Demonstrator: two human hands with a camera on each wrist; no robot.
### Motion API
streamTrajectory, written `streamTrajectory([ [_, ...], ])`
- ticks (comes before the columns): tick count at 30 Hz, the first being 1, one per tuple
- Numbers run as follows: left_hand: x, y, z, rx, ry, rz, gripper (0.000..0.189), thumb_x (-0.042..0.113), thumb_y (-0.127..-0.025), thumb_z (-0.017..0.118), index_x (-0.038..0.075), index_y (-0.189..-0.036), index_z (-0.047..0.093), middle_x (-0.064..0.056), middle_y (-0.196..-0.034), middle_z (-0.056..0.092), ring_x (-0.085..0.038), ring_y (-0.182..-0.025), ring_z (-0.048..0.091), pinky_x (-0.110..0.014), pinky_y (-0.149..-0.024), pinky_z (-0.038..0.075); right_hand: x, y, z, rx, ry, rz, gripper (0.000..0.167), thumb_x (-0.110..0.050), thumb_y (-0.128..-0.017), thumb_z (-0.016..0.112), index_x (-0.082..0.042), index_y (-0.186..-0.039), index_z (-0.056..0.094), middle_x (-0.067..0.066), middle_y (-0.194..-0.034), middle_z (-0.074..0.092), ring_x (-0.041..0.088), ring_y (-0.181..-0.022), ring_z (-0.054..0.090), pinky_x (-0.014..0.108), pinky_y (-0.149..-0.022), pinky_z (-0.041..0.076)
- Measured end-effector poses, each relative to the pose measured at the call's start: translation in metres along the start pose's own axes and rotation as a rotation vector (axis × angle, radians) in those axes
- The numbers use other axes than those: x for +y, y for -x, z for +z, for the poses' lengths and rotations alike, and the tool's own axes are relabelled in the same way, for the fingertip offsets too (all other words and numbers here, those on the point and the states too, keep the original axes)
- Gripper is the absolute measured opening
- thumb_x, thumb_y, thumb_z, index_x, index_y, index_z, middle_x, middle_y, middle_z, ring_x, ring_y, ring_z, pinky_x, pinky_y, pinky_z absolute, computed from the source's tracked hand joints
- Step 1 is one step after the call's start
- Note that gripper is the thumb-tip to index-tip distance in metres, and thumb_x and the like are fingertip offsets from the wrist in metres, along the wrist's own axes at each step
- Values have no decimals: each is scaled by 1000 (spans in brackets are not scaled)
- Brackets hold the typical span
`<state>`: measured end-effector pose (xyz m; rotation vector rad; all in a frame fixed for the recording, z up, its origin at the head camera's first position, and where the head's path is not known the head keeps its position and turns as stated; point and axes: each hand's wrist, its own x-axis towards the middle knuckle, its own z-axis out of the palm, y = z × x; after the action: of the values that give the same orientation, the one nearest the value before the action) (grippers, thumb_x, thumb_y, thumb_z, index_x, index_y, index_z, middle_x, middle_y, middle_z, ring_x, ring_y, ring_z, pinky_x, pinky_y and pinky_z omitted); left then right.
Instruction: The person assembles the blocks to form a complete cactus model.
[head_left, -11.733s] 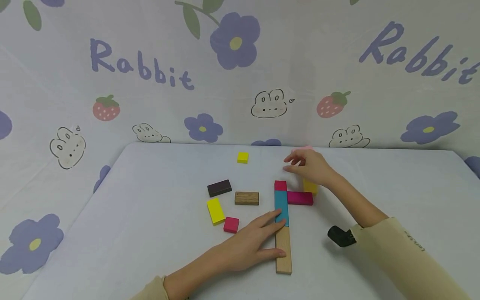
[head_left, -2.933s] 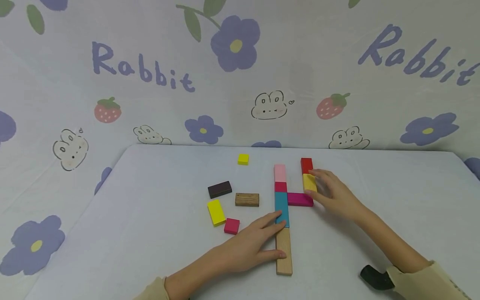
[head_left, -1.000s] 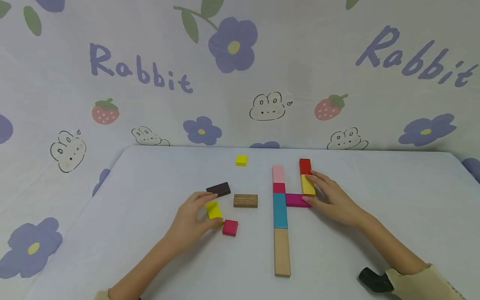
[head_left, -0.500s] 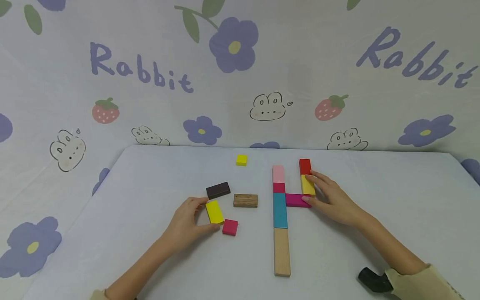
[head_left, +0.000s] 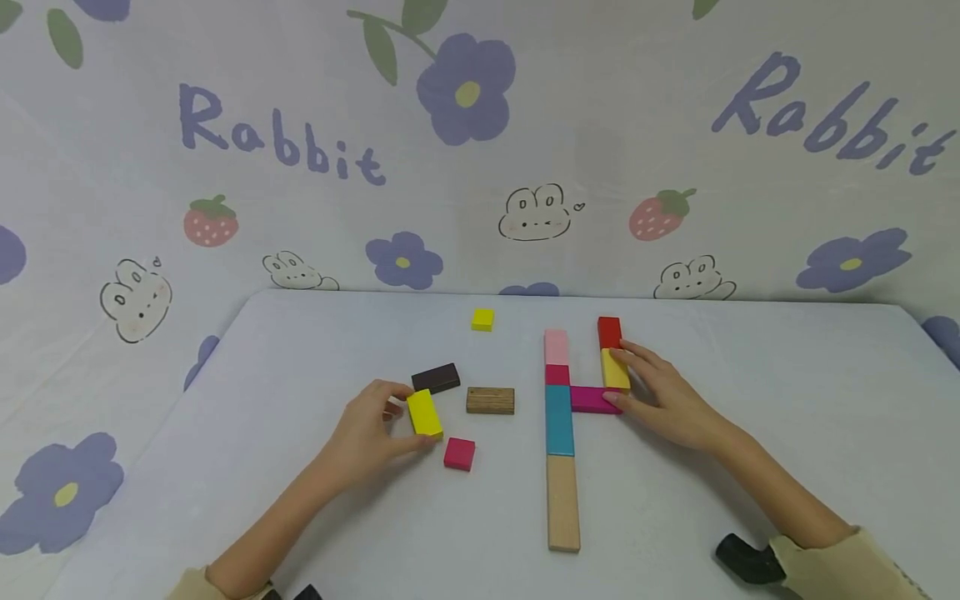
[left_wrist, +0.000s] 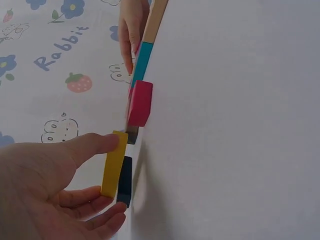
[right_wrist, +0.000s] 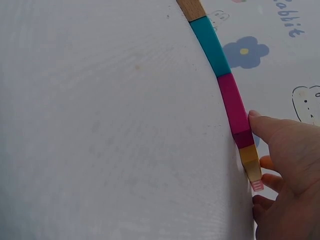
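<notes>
My left hand (head_left: 363,437) pinches a bright yellow block (head_left: 425,414) by its two ends, thumb at the near end. The left wrist view shows this yellow block (left_wrist: 114,164) raised off the table between thumb and fingers. My right hand (head_left: 671,400) rests beside another yellow block (head_left: 616,369), fingertips at its right side and thumb on the magenta block (head_left: 592,400). A red block (head_left: 609,332) lies behind that yellow one. The magenta block abuts a column: pink block (head_left: 556,347), small crimson block (head_left: 557,375), blue block (head_left: 558,420) and light wooden block (head_left: 563,502).
Near the left hand lie a dark brown block (head_left: 437,378), a brown wooden block (head_left: 491,401) and a small red-pink block (head_left: 459,454). A small yellow block (head_left: 483,320) sits farther back on the white table (head_left: 262,400). A printed rabbit cloth hangs behind.
The left hand left the column, reached the yellow block on the left and lifted it slightly. Earlier, pink joined the column and red appeared behind the right yellow block; the right hand now stays there.
</notes>
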<state>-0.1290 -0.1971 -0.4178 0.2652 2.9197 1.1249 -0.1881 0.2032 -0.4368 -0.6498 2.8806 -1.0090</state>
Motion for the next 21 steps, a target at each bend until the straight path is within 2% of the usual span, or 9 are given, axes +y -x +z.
streamTrajectory([
  [9,18,-20,-11,-7,9,111,60,14,-86,89,-4,-135,58,-20,-134,61,-37,-116,66,-49,-101,59,2,0,1,2,3,3,73,-29,-98,73,2,-157,44,28,-165,33,53,-150,30,73,-107,46],
  [21,39,-44,-3,-45,47,155,62,14,-88,87,-2,-139,57,-18,-137,61,-35,-119,65,-47,-104,58,0,1,0,1,-8,14,73,-29,-98,72,1,-157,43,27,-166,32,53,-151,28,74,-110,41],
])
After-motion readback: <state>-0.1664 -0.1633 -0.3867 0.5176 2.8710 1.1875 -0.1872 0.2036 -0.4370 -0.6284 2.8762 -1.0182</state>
